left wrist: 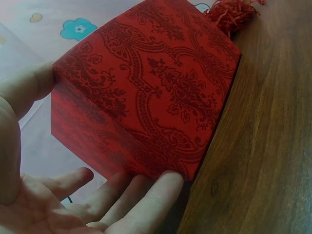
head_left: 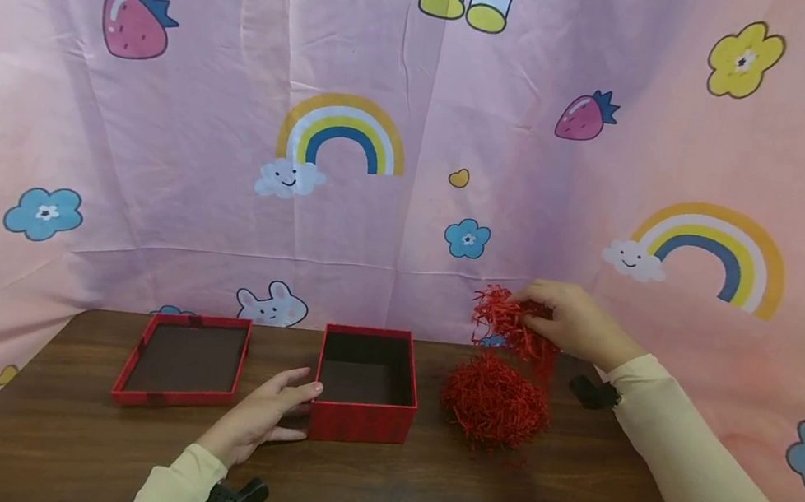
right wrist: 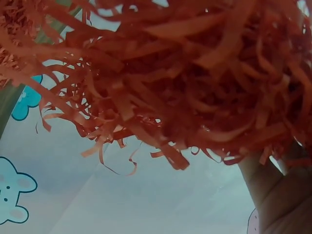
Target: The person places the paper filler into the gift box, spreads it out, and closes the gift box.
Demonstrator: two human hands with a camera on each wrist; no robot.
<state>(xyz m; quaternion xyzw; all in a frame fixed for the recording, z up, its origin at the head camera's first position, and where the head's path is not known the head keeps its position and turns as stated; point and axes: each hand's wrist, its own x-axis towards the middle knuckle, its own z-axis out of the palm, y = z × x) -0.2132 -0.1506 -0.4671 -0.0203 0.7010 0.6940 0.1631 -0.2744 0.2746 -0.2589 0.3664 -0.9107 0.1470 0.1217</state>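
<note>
A red patterned box (head_left: pixel 362 422) with a dark, bare inside stands on the table. My left hand (head_left: pixel 262 417) rests against its left side; in the left wrist view the thumb touches one corner and fairly straight fingers (left wrist: pixel 146 209) lie along the lower edge of the box (left wrist: pixel 146 92). To the right, my right hand (head_left: pixel 573 322) pinches a tuft of red shredded paper (head_left: pixel 503 316) above a heap of shredded paper (head_left: pixel 493 402). Held strands (right wrist: pixel 185 92) fill much of the right wrist view and hide most of that hand's fingers.
The red-rimmed lid (head_left: pixel 189 359) lies with its dark inside up, left of the box. Brown wooden table (head_left: pixel 352 494) runs beneath everything. A pink printed cloth (head_left: pixel 405 226) hangs behind and at the sides.
</note>
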